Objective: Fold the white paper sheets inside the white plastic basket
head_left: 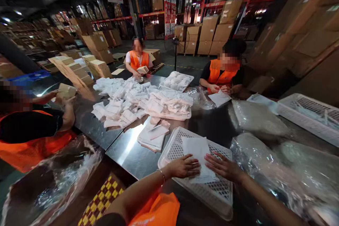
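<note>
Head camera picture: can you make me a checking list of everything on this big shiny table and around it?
Surface: shiny metal table, glare patches.
Job's things: white flat packet lying on an upturned white perforated basket.
Clutter: heap of white packets, clear plastic bags, second basket at right.
Grips: left hand and right hand both flat on the packet, fingers open.
Cables: nothing seen.
Surroundings: three people in orange vests at the table, stacked cardboard boxes, red racking.
</note>
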Available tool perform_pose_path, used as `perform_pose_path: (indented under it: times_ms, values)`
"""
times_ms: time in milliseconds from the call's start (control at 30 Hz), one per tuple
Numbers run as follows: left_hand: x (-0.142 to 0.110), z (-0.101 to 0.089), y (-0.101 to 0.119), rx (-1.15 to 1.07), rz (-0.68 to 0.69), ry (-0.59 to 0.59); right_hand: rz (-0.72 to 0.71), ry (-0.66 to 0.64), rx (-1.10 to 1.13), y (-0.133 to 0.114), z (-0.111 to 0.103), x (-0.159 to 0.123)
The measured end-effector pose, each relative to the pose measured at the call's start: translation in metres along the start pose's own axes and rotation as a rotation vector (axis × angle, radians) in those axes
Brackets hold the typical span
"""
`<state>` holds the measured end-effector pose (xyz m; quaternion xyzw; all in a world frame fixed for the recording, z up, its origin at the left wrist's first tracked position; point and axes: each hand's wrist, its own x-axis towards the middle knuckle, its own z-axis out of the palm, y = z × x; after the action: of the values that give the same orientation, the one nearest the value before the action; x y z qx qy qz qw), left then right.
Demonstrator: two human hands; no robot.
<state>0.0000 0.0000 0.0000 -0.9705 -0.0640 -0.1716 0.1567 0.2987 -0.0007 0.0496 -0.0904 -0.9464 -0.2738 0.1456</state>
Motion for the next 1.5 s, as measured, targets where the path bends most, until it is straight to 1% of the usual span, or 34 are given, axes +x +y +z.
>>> perform_pose_path:
  times_ms: [67,167,267,333,400,500,567,600,700,800,867,967,1067,1133,1233,1333,1433,1500]
  values:
    - [-0.009,-0.007,-0.005,-0.033,0.029,-0.064,0.044,0.018,0.011,0.002,0.002,-0.005]
    - [-0.019,-0.017,-0.011,-0.057,0.052,-0.109,0.087,0.036,0.012,0.000,0.004,-0.008]
    - [-0.021,-0.024,-0.008,-0.057,0.072,-0.078,0.080,0.042,0.011,-0.009,0.004,-0.003]
    - [-0.018,-0.025,0.001,-0.052,0.086,-0.033,0.051,0.060,0.034,-0.019,0.006,0.005]
    - [-0.013,-0.022,0.015,-0.030,0.043,0.019,0.064,0.092,0.072,-0.030,0.008,0.012]
    - [-0.008,-0.015,0.036,0.014,-0.116,0.088,0.136,0.126,0.119,-0.044,0.014,0.018]
    - [-0.010,-0.011,0.044,0.004,-0.192,0.120,0.190,0.127,0.143,-0.048,0.016,0.016]
    - [-0.013,-0.009,0.046,-0.012,-0.205,0.128,0.214,0.128,0.153,-0.049,0.016,0.015]
    - [-0.027,-0.003,0.047,-0.052,-0.223,0.110,0.296,0.148,0.152,-0.047,0.012,0.011]
    - [-0.043,-0.003,0.044,-0.052,-0.247,0.083,0.346,0.146,0.129,-0.045,0.004,0.010]
    - [-0.049,-0.006,0.042,-0.021,-0.257,0.104,0.357,0.131,0.136,-0.046,-0.001,0.008]
    - [-0.051,-0.019,0.043,0.078,-0.277,0.127,0.346,0.093,0.116,-0.050,-0.003,0.002]
    - [-0.048,-0.031,0.047,0.193,-0.325,0.091,0.360,0.036,0.061,-0.054,0.004,-0.006]
    - [-0.045,-0.035,0.052,0.255,-0.363,0.082,0.369,-0.003,0.074,-0.055,0.013,-0.005]
    - [-0.045,-0.032,0.058,0.301,-0.388,0.087,0.352,-0.049,0.166,-0.053,0.029,0.002]
    - [-0.050,-0.026,0.063,0.312,-0.396,0.086,0.331,-0.042,0.221,-0.050,0.043,0.007]
    - [-0.057,-0.024,0.065,0.316,-0.434,0.081,0.313,-0.049,0.221,-0.052,0.050,0.004]
    - [-0.061,-0.024,0.066,0.304,-0.462,0.105,0.305,-0.052,0.226,-0.055,0.051,0.000]
